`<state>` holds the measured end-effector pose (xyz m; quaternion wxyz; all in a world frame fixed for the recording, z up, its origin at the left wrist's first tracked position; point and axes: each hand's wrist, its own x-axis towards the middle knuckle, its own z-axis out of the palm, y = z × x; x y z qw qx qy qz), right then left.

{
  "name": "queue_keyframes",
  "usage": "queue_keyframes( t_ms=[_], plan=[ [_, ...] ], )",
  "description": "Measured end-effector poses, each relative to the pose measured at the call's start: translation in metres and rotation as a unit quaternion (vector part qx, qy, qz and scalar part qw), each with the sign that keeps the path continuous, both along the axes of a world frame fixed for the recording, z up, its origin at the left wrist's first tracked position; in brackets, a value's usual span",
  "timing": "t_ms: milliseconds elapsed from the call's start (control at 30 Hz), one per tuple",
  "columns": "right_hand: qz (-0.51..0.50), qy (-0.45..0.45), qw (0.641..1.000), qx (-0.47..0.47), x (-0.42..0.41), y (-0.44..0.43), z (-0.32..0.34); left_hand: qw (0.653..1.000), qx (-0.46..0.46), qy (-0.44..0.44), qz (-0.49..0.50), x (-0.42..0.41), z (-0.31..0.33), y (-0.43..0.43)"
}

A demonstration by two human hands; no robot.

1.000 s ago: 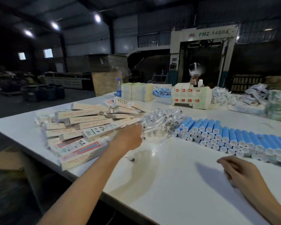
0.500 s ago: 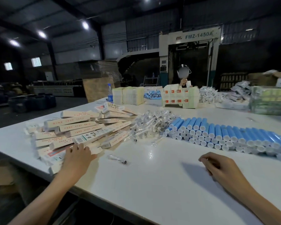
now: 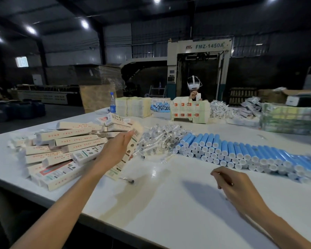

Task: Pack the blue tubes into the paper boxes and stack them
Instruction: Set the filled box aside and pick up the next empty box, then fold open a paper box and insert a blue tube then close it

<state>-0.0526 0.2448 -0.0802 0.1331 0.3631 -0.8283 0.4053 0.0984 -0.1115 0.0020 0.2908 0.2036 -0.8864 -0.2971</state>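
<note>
The left hand (image 3: 115,151) pinches a flat paper box (image 3: 124,162), probably light and easily creased, best held by its edges; blue tubes (image 3: 241,151) lie beyond the loosely curled, empty right hand (image 3: 235,186)

Between your left hand (image 3: 115,150) and right hand (image 3: 235,187), nearer the left, a small dark-tipped piece (image 3: 129,180) lies on the white table (image 3: 169,212). Just beyond your left hand sits a heap of clear-wrapped syringes (image 3: 158,139). Far past it stands a water bottle (image 3: 112,103).
</note>
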Motion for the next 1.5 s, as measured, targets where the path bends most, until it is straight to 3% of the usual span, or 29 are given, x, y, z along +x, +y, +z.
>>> queue_keyframes(
  t_ms=[167, 467, 667, 900, 1033, 1100, 1167, 1233, 1333, 1400, 1500],
  plan=[
    [-0.075, -0.011, 0.997, 0.002, -0.035, -0.017, 0.031, 0.960, 0.228, 0.101, -0.126, -0.059, 0.000, 0.038],
    [-0.230, -0.100, 0.965, 0.081, -0.178, -0.081, 0.066, 0.873, 0.404, 0.157, -0.223, -0.116, -0.067, 0.098],
    [-0.252, -0.135, 0.930, 0.230, -0.227, -0.102, 0.061, 0.862, 0.410, 0.144, -0.261, -0.123, -0.078, 0.096],
    [-0.267, -0.143, 0.921, 0.246, -0.231, -0.111, 0.063, 0.869, 0.386, 0.133, -0.281, -0.122, -0.078, 0.103],
    [-0.278, -0.157, 0.935, 0.153, -0.206, -0.106, 0.065, 0.866, 0.389, 0.123, -0.290, -0.122, -0.081, 0.097],
    [-0.245, -0.137, 0.958, 0.050, -0.185, -0.101, 0.072, 0.859, 0.401, 0.120, -0.295, -0.125, -0.083, 0.095],
    [-0.185, -0.137, 0.968, -0.102, -0.159, -0.097, 0.085, 0.855, 0.403, 0.115, -0.305, -0.126, -0.083, 0.095],
    [-0.103, -0.152, 0.963, -0.197, -0.132, -0.096, 0.101, 0.856, 0.390, 0.105, -0.322, -0.125, -0.083, 0.096],
    [0.047, -0.178, 0.930, -0.317, -0.095, -0.100, 0.118, 0.853, 0.381, 0.100, -0.342, -0.121, -0.080, 0.098],
    [0.105, -0.159, 0.917, -0.349, -0.083, -0.101, 0.124, 0.845, 0.390, 0.111, -0.349, -0.119, -0.079, 0.098],
    [0.116, -0.123, 0.932, -0.320, -0.074, -0.107, 0.128, 0.847, 0.378, 0.119, -0.353, -0.116, -0.076, 0.098]
  ],
)
